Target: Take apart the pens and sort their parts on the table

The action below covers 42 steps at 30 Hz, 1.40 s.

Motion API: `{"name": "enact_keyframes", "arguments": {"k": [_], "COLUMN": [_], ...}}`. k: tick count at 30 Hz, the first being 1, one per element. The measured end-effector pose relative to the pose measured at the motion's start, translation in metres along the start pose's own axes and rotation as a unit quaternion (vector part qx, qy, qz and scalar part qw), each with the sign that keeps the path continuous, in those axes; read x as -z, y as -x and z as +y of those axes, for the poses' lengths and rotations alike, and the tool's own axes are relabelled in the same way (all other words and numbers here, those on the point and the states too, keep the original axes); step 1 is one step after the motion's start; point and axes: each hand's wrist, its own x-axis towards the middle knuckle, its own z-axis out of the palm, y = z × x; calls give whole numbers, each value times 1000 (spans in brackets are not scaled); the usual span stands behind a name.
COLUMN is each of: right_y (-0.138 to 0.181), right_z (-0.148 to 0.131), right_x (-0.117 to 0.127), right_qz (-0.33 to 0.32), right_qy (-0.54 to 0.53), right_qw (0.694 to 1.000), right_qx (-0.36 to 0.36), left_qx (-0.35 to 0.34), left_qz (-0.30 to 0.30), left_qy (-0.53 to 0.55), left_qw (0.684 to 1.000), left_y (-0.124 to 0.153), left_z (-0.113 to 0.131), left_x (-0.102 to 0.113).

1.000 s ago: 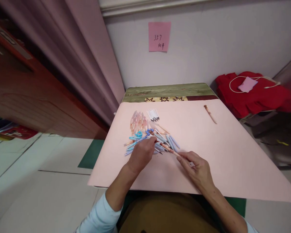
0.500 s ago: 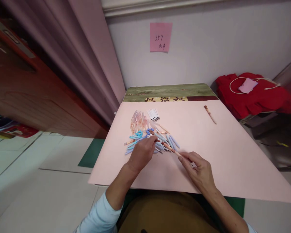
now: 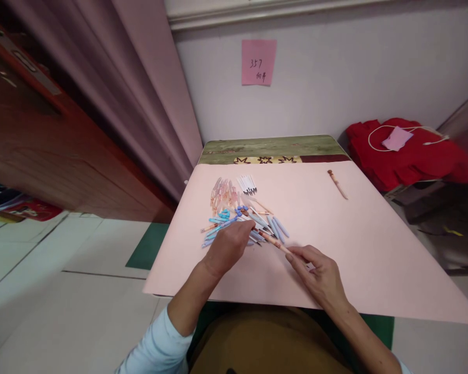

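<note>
A heap of pen parts (image 3: 242, 218) lies on a pink sheet (image 3: 335, 234): blue barrels, pink clear barrels, white refills and small blue caps. My left hand (image 3: 228, 246) rests at the heap's near edge with its fingers pinched on a thin part I cannot make out. My right hand (image 3: 320, 272) lies to the right, fingers closed round the end of a pinkish pen (image 3: 273, 241) that points toward my left hand's fingertips.
A single brown-tipped pen (image 3: 337, 183) lies alone at the sheet's far right. Beyond the sheet is the green table edge (image 3: 273, 145), a wall with a pink note (image 3: 258, 62), a curtain at left and red cloth (image 3: 409, 150) at right.
My right hand has slid the pinkish pen slightly left and up, toward my left hand's fingertips. My left hand has barely moved.
</note>
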Motion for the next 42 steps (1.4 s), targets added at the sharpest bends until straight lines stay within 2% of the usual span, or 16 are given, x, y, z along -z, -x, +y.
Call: {"name": "enact_keyframes", "arguments": {"k": [3,10,16,19,25,29,31,34,36,39,42], "right_y": [2,8,1,-6,-21,-46,-65,-100,-125,-161,-192], "right_z": [0,-1,0,3,15,36,53,87,111,142,162], "right_x": [-1,-5,-6,-7,-1,25,48,88,112,138,147], "right_qz": [-13,-15,-20,5,25,91,132,185,219,235,224], "right_qy": [2,13,48,69,-36,-61,-51,-10,47,121,159], "right_qw": [1000,999,998,997,998,992,987,978,967,950,937], "right_qx": [-3,-47,-36,-31,-43,-54,-73,-101,-120,-168,-218], "left_qx": [-11,56,47,47,90,87,66,31,33,50,41], "left_qz": [10,44,73,85,110,154,172,154,145,145,152], "left_qy": [18,76,65,77,167,132,64,-34,-74,-103,-129], "left_qw": [1000,995,994,992,976,975,981,987,986,983,979], "left_y": [1,5,2,-3,-18,-9,9,43,62,75,75], "left_z": [2,13,15,13,15,13,8,-2,-8,-13,-16], "left_x": [0,-1,-9,-17,-20,-17,-20,-30,-38,-49,-55]}}
